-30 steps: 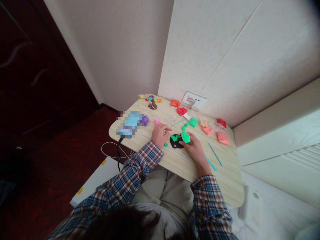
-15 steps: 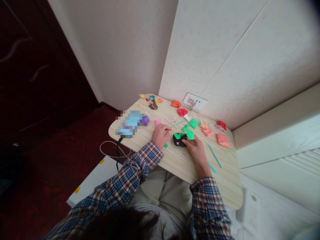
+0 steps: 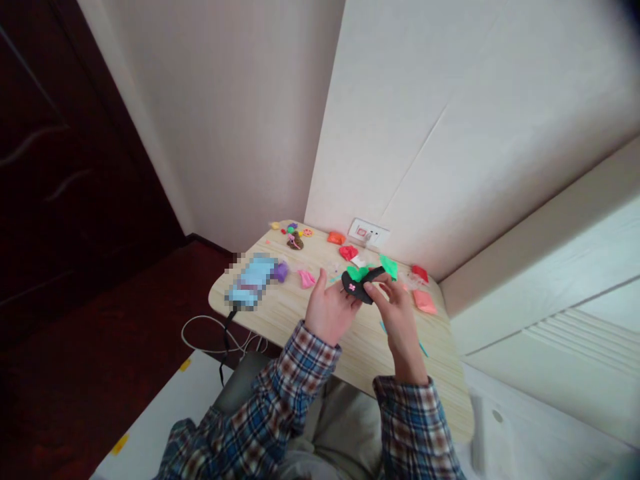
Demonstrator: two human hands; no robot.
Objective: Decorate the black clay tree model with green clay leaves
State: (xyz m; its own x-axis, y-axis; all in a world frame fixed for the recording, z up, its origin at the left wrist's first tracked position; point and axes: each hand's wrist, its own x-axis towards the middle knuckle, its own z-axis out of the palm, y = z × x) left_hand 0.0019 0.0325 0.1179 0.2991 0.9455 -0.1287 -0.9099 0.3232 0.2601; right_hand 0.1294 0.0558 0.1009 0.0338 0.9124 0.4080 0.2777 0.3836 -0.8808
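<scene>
A black modelling-clay piece (image 3: 359, 292) is lifted above the table between my hands. It has green clay leaves (image 3: 357, 273), a small pink flower (image 3: 353, 287) and a strip rising to the right. My right hand (image 3: 395, 303) pinches its right side, thumb in front and the other fingers behind. Below it on the left, my left hand (image 3: 330, 310) supports it, thumb up and fingers partly hidden beneath. A packet of green clay (image 3: 389, 267) lies just behind the right hand.
Packets of orange (image 3: 337, 238), red (image 3: 349, 253) and salmon (image 3: 425, 301) clay lie along the wall side. A brown clay figure (image 3: 295, 241), purple clay (image 3: 281, 271), pink clay (image 3: 307, 279) and a blurred-out device (image 3: 253, 283) are on the left. A blue tool (image 3: 424, 350) lies right.
My right hand has raised the black clay piece off the table. My left hand has moved from resting on the tabletop to under the piece. The camera view has shifted.
</scene>
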